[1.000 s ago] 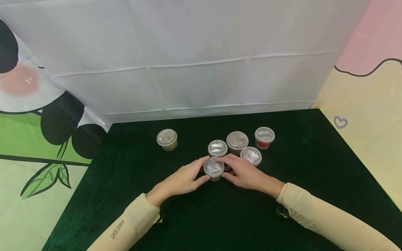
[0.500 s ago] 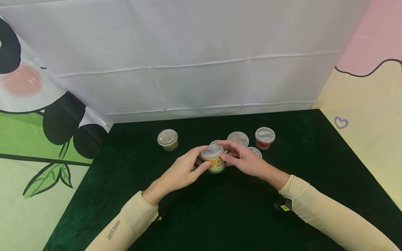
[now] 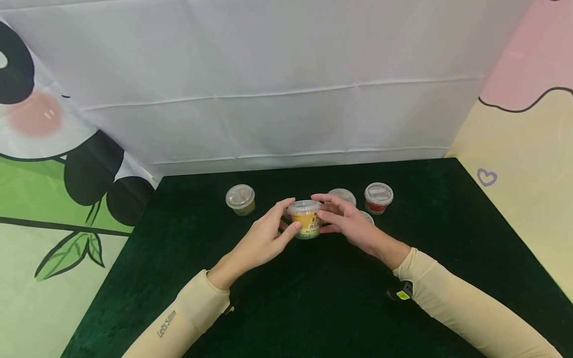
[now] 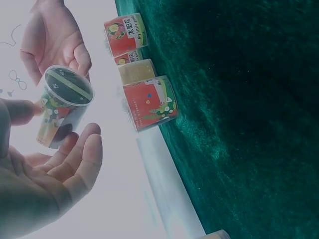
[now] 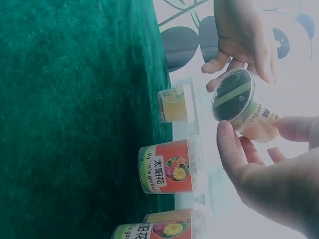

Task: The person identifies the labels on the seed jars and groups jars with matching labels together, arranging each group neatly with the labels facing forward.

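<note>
A small lidded plastic cup (image 3: 307, 221) with a yellow and green label is held upright above the dark green tabletop. My left hand (image 3: 263, 237) grips its left side, thumb on the label. From the other side my right hand (image 3: 351, 228) holds it with thumb and fingers. Both wrist views show the cup's dark base (image 5: 233, 94) from below, with a pale stripe across it. Behind the hands, a red-labelled cup (image 4: 149, 103) stands on the table; the held cup and hands hide it in the head view.
Farther left stands a lidded cup (image 3: 240, 200) with yellowish contents. At the right back is a cup with red on it (image 3: 378, 199). Two more lids, one larger (image 3: 342, 196) and one smaller (image 3: 368, 218), show partly behind my right hand. A white cloth wall (image 3: 286, 109) rises behind the table (image 3: 313, 308).
Both hands have lifted the yellow-labelled cup off the table and moved it slightly away from the body. Its label has come into view. The other cups have stayed put.
</note>
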Motion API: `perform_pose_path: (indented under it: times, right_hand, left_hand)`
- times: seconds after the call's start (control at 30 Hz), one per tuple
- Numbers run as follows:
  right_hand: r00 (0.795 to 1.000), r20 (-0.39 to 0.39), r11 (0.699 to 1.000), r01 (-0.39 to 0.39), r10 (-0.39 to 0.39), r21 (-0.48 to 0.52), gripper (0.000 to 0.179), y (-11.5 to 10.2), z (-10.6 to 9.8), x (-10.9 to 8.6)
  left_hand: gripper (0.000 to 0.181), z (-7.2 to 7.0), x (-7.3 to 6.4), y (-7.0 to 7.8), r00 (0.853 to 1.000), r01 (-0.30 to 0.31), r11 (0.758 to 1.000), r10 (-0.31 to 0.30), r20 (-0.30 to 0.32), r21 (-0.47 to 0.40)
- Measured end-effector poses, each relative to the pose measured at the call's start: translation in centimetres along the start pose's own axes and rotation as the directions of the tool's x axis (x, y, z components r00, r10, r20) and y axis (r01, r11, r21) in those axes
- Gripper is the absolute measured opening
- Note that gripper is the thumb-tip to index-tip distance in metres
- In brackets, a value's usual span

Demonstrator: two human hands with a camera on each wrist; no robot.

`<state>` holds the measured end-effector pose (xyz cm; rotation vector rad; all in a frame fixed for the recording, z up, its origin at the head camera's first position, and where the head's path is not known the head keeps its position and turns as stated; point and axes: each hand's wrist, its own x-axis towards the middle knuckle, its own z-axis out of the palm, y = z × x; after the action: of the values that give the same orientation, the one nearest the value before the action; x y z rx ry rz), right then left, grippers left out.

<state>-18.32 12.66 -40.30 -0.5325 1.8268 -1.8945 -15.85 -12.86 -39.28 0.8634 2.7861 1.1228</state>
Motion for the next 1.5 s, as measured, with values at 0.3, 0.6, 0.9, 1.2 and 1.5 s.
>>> perform_pose_path:
  times: [0.3, 0.6, 0.9, 1.2, 1.5]
  right_hand:
    - [1.000, -0.007, 0.999, -0.009, 0.009, 0.052, 0.052, 0.1, 0.1, 0.4]
    - [0.999, -0.024, 0.995, -0.019, 0.022, 0.094, 0.049, -0.1, 0.3, 0.4]
    - [0.999, -0.036, 0.997, -0.034, 0.037, 0.071, 0.050, 0.0, 0.5, 0.7]
    - [0.999, -0.031, 0.996, -0.024, 0.026, 0.084, 0.052, -0.1, 0.9, 0.7]
    - [1.000, -0.019, 0.996, -0.021, 0.022, 0.090, 0.055, -0.2, 1.0, 0.7]
  left_hand:
    - [0.061, -0.1, 0.1, -0.1, 0.999, 0.033, 0.999, -0.033, 0.006, -0.011]
    - [0.058, -0.4, 0.1, -0.1, 1.000, 0.013, 0.999, -0.012, 0.023, -0.037]
    - [0.067, -0.3, 0.2, 0.0, 0.999, 0.029, 0.998, -0.026, 0.045, -0.063]
    - [0.069, -0.3, 0.2, 0.0, 0.999, 0.022, 0.994, -0.017, 0.050, -0.103]
    - [0.068, -0.4, 0.2, 0.0, 0.998, 0.032, 0.990, -0.025, 0.050, -0.137]
